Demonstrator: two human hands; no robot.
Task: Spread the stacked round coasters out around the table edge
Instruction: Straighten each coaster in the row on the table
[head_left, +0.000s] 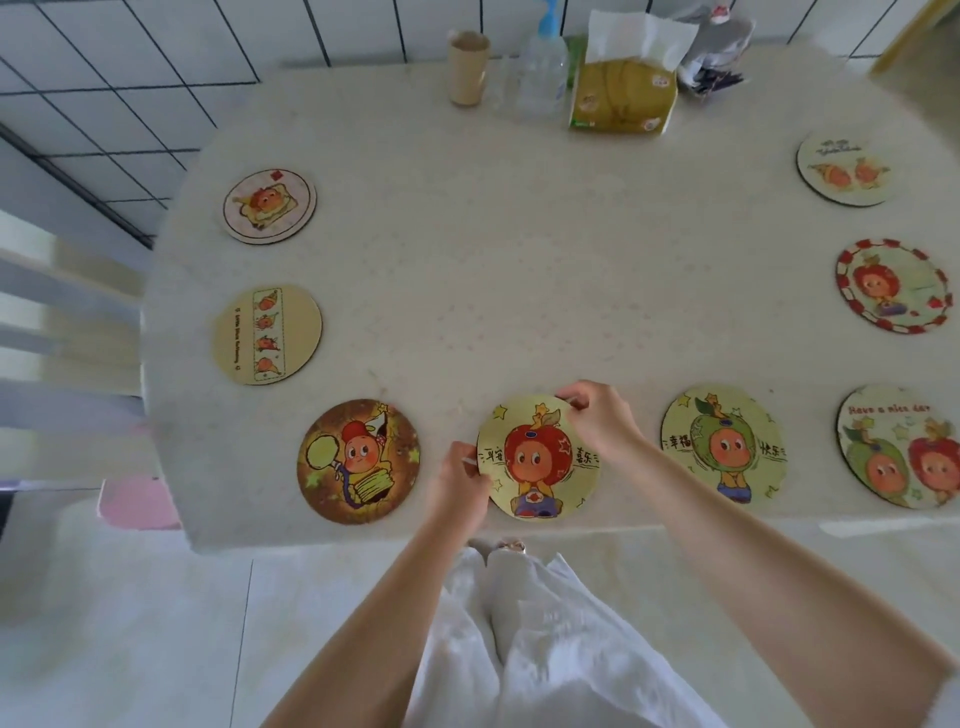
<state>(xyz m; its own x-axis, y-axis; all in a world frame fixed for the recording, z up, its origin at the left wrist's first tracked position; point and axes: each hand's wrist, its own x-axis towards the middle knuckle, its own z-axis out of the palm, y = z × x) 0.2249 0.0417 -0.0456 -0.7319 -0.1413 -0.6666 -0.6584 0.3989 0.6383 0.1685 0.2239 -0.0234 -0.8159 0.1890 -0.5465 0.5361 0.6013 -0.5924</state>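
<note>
A yellow round coaster (537, 460) with a red apple-headed figure lies at the front edge of the pale table (493, 270). My left hand (460, 480) pinches its left rim and my right hand (597, 421) pinches its upper right rim. Several other round coasters lie singly around the edge: a brown one (358, 461) front left, a pale yellow one (267, 335) and a pink-rimmed one (269, 206) on the left, a green one (723, 445) and a "Have a nice day" one (901, 447) front right, a red-bordered one (892, 286) and a white one (844, 167) on the right.
At the table's far edge stand a cardboard tube (468, 67), a clear pump bottle (543, 67), a tissue pack (626, 88) and a crumpled bag (714, 49). Pale chair slats (62, 332) are at the left. A pink object (137, 501) sits near the front left corner.
</note>
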